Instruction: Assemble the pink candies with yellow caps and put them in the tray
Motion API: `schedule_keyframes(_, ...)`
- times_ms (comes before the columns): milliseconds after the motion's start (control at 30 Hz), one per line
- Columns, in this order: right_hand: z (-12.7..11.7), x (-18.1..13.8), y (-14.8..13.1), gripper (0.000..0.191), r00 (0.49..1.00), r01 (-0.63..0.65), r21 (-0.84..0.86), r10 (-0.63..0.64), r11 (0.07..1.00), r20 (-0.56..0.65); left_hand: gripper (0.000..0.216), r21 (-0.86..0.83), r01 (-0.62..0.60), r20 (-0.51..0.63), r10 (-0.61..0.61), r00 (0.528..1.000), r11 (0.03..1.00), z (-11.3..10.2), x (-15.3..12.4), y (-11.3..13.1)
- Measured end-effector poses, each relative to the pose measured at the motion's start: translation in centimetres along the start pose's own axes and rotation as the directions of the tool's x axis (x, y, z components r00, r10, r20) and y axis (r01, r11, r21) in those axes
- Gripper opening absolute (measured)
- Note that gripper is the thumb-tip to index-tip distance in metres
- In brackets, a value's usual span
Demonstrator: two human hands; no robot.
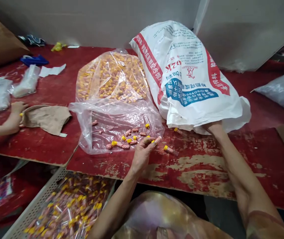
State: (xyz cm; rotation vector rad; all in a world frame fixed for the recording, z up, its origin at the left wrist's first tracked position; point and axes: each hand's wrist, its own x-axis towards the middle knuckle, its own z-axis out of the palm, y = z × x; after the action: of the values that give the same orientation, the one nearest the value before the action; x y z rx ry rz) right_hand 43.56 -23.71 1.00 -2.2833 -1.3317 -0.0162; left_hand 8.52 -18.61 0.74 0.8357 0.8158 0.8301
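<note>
My left hand (142, 151) pinches a small pink-patterned roll with a yellow cap (158, 139) between thumb and fingers, over the near edge of a clear plastic bag (84, 139). Several similar rolls with yellow caps lie loose on the bag's flap, and a mass of them fills its back part. My right hand (213, 126) reaches into the mouth of a white woven sack (194, 73) printed in red and blue; its fingers are hidden. Between my hands, a clear tube with a yellow cap (171, 150) lies on the worn red table (196, 166). Another capped tube (179, 131) lies by the sack.
Below the table edge stands a white perforated crate (36, 202) full of yellow-capped tubes. At left another person's hand (17, 114) touches a brown cloth pouch (46, 119). Clear plastic bags (27, 81) and a blue tape dispenser (34, 60) lie beyond. A filled bag (281, 89) sits at right.
</note>
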Motion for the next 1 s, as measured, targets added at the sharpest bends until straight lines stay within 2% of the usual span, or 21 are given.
schedule_keyframes(67,-1.2,-2.3,0.4,0.032,0.994,-0.109,-0.021,0.109,0.994,0.018,0.031,-0.005,0.015,0.022,-0.015,1.0,1.0,0.3,-0.5,-0.3)
schedule_keyframes(100,-1.7,-3.8,0.3,0.034,0.984,-0.173,0.041,0.172,0.984,0.038,0.031,-0.007,0.024,0.031,-0.024,0.999,1.0,0.6,-0.8,-0.4)
schedule_keyframes(133,-2.1,-5.6,-0.1,0.04,0.972,-0.231,0.17,0.219,0.958,0.082,0.033,-0.01,0.029,0.039,-0.029,0.999,1.0,0.9,-1.0,-0.5)
schedule_keyframes(167,-2.3,-7.4,-0.8,0.048,0.96,-0.278,0.351,0.241,0.894,0.144,0.034,-0.009,0.035,0.049,-0.035,0.998,0.999,1.4,-1.3,-0.6)
schedule_keyframes(200,-2.2,-9.2,-1.8,0.057,0.951,-0.307,0.556,0.225,0.772,0.212,0.035,-0.002,0.046,0.063,-0.046,0.997,0.999,1.8,-1.5,-0.8)
schedule_keyframes(233,-1.9,-10.9,-3.0,0.062,0.943,-0.331,0.717,0.201,0.613,0.264,0.034,0.013,0.062,0.085,-0.063,0.994,0.998,2.3,-1.7,-1.1)
schedule_keyframes(300,-0.6,-13.5,-5.9,0.056,0.933,-0.353,0.872,0.202,0.34,0.299,0.031,0.054,0.093,0.136,-0.099,0.986,0.994,3.1,-2.0,-1.9)
schedule_keyframes(333,0.1,-14.4,-7.2,0.052,0.931,-0.346,0.9,0.217,0.265,0.294,0.03,0.068,0.098,0.151,-0.107,0.983,0.993,3.4,-2.0,-2.3)
schedule_keyframes(367,0.9,-15.1,-8.4,0.049,0.932,-0.33,0.915,0.231,0.23,0.278,0.029,0.077,0.093,0.155,-0.104,0.982,0.993,3.6,-2.1,-2.6)
schedule_keyframes(467,2.5,-15.8,-10.3,0.045,0.95,-0.296,0.919,0.178,0.262,0.255,0.028,0.058,0.053,0.099,-0.059,0.993,0.997,3.7,-2.2,-3.3)
schedule_keyframes(567,2.9,-15.8,-10.7,0.041,0.945,-0.323,0.879,0.073,0.351,0.319,0.028,0.025,0.03,0.043,-0.031,0.999,0.999,3.5,-2.4,-3.3)
schedule_keyframes(633,3.0,-15.6,-10.8,0.037,0.928,-0.345,0.842,0.016,0.415,0.373,0.024,0.065,-0.003,0.032,0.001,0.999,0.998,3.3,-2.7,-3.3)
schedule_keyframes(700,3.2,-15.6,-11.2,0.035,0.929,-0.302,0.818,-0.042,0.489,0.368,0.02,0.155,-0.065,0.027,0.062,0.998,0.986,3.3,-3.0,-3.5)
schedule_keyframes(800,3.9,-16.0,-12.3,0.03,0.97,-0.153,0.794,-0.064,0.588,0.235,0.025,0.264,-0.185,0.041,0.18,0.983,0.947,3.4,-3.6,-3.9)
schedule_keyframes(900,4.6,-16.9,-13.4,0.027,0.997,-0.05,0.759,-0.01,0.649,0.074,0.028,0.323,-0.304,0.099,0.288,0.953,0.896,3.9,-3.9,-4.0)
schedule_keyframes(1000,4.6,-17.0,-13.3,0.026,0.999,0.021,0.707,0.007,0.707,-0.037,0.027,0.37,-0.372,0.228,0.305,0.925,0.851,4.0,-3.1,-3.2)
